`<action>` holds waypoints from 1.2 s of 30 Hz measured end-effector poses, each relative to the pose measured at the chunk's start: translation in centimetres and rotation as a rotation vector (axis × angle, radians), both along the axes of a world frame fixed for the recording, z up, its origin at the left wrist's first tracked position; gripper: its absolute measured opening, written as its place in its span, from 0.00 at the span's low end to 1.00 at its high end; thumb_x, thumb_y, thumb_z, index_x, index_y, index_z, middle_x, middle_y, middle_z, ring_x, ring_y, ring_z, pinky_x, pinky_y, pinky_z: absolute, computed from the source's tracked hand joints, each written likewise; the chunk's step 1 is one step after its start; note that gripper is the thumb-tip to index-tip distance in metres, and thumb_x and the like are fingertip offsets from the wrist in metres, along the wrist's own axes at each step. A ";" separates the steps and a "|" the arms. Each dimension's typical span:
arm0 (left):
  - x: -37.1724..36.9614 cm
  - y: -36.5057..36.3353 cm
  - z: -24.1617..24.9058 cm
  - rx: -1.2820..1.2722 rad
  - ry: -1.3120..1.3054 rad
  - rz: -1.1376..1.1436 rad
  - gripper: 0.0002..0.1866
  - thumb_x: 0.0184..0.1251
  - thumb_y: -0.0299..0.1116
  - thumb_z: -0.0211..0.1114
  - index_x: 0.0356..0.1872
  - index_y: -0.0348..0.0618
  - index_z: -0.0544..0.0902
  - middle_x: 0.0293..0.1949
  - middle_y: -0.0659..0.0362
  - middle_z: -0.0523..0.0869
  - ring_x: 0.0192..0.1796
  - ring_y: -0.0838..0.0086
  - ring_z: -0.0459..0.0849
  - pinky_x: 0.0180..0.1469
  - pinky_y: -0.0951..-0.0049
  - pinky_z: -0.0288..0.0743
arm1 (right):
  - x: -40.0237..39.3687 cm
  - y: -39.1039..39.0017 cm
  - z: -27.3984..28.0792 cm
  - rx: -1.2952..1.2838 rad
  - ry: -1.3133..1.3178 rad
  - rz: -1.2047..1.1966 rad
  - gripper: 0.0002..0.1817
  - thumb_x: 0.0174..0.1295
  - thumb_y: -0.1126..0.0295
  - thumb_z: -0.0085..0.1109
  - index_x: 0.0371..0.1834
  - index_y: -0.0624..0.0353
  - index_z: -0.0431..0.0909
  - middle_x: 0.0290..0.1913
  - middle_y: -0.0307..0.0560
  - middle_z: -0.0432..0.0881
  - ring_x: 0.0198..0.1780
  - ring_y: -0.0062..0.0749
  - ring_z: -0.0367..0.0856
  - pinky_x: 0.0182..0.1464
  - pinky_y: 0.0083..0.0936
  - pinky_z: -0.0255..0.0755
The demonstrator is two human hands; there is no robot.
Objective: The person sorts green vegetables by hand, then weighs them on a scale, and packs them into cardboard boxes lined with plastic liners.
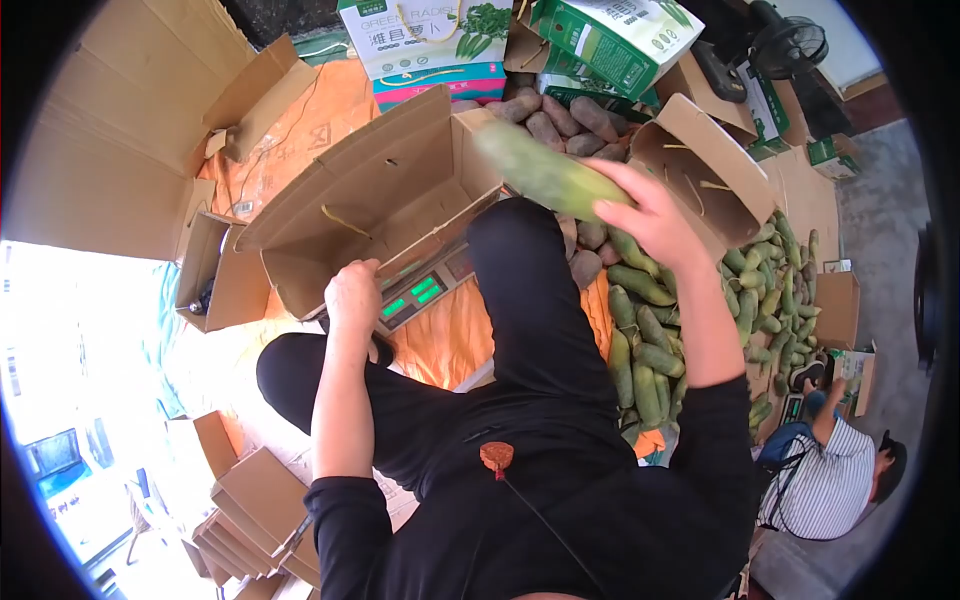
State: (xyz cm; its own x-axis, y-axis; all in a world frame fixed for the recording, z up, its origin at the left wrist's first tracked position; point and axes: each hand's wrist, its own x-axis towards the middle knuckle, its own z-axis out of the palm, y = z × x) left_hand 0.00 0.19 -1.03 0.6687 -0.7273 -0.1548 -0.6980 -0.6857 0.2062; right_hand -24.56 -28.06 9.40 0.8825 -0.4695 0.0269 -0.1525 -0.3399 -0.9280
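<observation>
Radish (545,170), long and pale green, is gripped at its lower end by the right hand (648,215) and held in the air over the open cardboard box (385,200), which sits on a scale (420,292). The left hand (352,298) is closed on the box's near edge, steadying it. Lowering the radish lengthwise, with that edge held firm, would keep the box square on the scale. More radishes (650,330) are heaped near the right arm.

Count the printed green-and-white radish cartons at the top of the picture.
2. One white-and-green carton stands at top centre, on a pink-and-teal box. A second, greener carton lies tilted to its right. Others may be hidden behind them.
</observation>
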 end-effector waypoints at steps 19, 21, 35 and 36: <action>-0.2 -0.2 0.3 0.071 -0.009 -0.008 0.05 0.56 0.31 0.64 0.34 0.44 0.83 0.32 0.47 0.84 0.38 0.51 0.84 0.40 0.54 0.77 | 26.2 13.3 -12.2 -0.339 0.547 0.517 0.17 0.55 0.60 0.60 0.44 0.55 0.85 0.49 0.51 0.84 0.53 0.44 0.81 0.53 0.39 0.75; -0.2 -0.1 0.1 0.079 -0.018 -0.012 0.06 0.56 0.31 0.64 0.34 0.44 0.83 0.31 0.47 0.84 0.38 0.51 0.84 0.40 0.54 0.77 | 24.7 12.5 -8.9 -0.393 0.407 0.585 0.17 0.59 0.62 0.59 0.51 0.52 0.80 0.50 0.52 0.82 0.53 0.47 0.79 0.56 0.40 0.72; -0.3 0.0 0.2 0.004 0.060 0.018 0.10 0.55 0.29 0.62 0.39 0.46 0.84 0.35 0.46 0.84 0.41 0.50 0.83 0.43 0.55 0.76 | -1.6 -10.0 -14.7 -0.343 0.366 -0.430 0.16 0.58 0.61 0.55 0.47 0.56 0.80 0.43 0.54 0.83 0.49 0.46 0.81 0.50 0.38 0.74; -0.3 -0.1 0.2 -0.002 0.076 0.024 0.10 0.55 0.29 0.62 0.39 0.45 0.84 0.36 0.46 0.84 0.41 0.50 0.83 0.43 0.55 0.75 | -4.4 -10.5 -17.3 -0.401 0.522 -0.473 0.15 0.58 0.63 0.54 0.47 0.55 0.80 0.46 0.53 0.82 0.51 0.46 0.80 0.52 0.38 0.74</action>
